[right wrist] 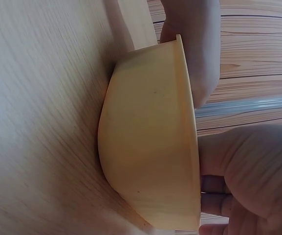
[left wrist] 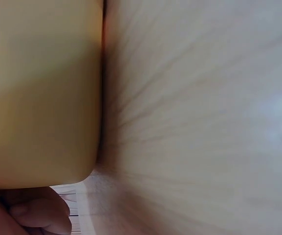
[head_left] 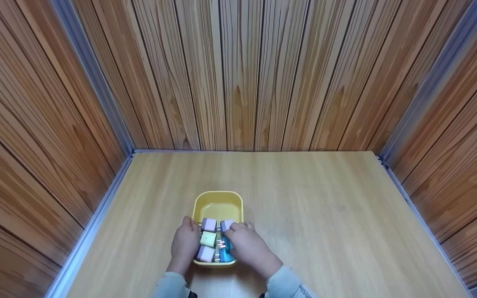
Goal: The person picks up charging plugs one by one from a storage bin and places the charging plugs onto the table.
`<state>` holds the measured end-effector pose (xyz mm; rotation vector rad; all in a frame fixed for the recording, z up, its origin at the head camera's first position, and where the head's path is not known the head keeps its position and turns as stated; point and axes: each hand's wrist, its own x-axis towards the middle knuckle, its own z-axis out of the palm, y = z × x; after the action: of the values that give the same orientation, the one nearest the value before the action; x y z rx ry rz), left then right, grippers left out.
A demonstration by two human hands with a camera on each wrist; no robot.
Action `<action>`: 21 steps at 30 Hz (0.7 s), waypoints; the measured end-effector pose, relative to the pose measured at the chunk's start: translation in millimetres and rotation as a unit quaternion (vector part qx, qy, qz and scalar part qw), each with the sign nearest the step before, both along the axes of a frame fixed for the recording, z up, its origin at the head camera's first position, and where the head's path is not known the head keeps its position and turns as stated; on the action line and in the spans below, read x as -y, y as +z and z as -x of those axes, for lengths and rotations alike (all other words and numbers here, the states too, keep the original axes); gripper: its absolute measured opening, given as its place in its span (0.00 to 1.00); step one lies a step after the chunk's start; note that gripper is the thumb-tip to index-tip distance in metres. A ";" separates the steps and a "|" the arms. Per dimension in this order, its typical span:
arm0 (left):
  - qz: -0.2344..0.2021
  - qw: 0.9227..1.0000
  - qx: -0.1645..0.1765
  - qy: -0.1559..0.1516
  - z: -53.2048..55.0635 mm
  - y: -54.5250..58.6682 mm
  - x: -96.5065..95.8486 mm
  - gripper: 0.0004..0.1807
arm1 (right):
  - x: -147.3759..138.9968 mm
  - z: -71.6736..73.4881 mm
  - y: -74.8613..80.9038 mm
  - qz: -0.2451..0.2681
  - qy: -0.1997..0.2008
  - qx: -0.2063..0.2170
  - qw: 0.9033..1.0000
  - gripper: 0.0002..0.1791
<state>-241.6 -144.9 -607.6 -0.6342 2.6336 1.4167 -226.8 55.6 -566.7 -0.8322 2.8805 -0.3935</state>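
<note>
A yellow tub (head_left: pixel 218 194) sits on the table, its near part holding several small coloured blocks with silvery wire parts that look like binder clips. My left hand (head_left: pixel 185 244) grips the tub's left side at the rim; its curled fingers (left wrist: pixel 43 213) show at the edge of the left wrist view. My right hand (head_left: pixel 251 246) reaches over the right rim, pinching a pink binder clip (head_left: pixel 226 224) inside; the tub wall hides the fingertips in the right wrist view. Left of it lie another pink clip (head_left: pixel 209 224), a yellow clip (head_left: pixel 208 239) and a pink-purple clip (head_left: pixel 205 253). Blue clips (head_left: pixel 225 254) lie near the right palm.
The wooden table (head_left: pixel 304 207) extends around the tub. Wood-panelled walls (head_left: pixel 238 82) close it in at the back and both sides, with metal strips (head_left: pixel 97 82) along the corners. The tub's far half shows its bare floor.
</note>
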 end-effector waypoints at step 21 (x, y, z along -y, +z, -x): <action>-0.016 1.000 -0.010 0.009 -1.9 -0.3 0.1 0.19 | -5.1 -1.4 0.5 -0.007 0.051 -0.056 0.997 0.22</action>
<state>-239.7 -145.0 -607.9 -0.6447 2.6216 1.4744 -225.4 60.8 -566.2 -1.0252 2.9215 -0.3244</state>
